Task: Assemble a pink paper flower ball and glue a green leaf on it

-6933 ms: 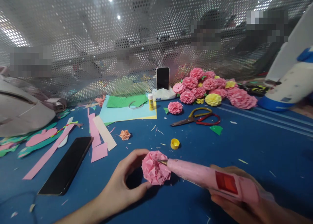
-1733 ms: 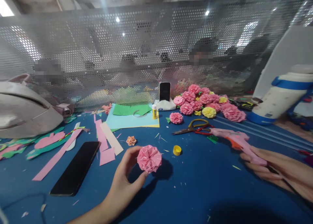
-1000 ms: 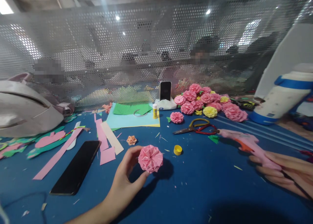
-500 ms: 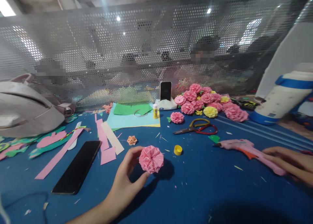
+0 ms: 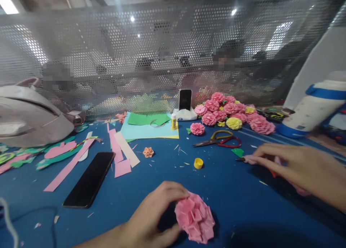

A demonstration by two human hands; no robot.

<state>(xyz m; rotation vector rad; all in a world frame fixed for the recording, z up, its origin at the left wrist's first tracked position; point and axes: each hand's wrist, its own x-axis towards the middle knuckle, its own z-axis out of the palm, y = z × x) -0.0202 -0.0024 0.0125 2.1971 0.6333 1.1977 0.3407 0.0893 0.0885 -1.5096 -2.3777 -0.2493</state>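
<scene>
My left hand (image 5: 159, 217) is closed on the edge of a pink paper flower (image 5: 195, 219), low in the middle of the view, with the fingertips behind it. The flower's layered petals face up toward me. Over on the right, my right hand (image 5: 289, 165) has its fingers around the barrel of a pink hot glue gun (image 5: 250, 159), covering much of it. The gun's dark nozzle points left, and a bit of its orange trigger shows below the fingers. Between the hands lies a yellow glue-stick cap (image 5: 198, 163).
Scissors (image 5: 216, 140) lie beyond the cap, before a pile of pink and yellow paper flowers (image 5: 229, 109). A glue stick (image 5: 173, 122) stands on paper sheets (image 5: 140, 131). A black phone (image 5: 89, 179), paper strips (image 5: 71, 163) and a bag (image 5: 32, 114) are left; a bottle (image 5: 315, 109) stands right.
My left hand has brought the pink flower nearer and to the right, tilting it. The right hand has moved left from behind the glue gun's handle onto its barrel.
</scene>
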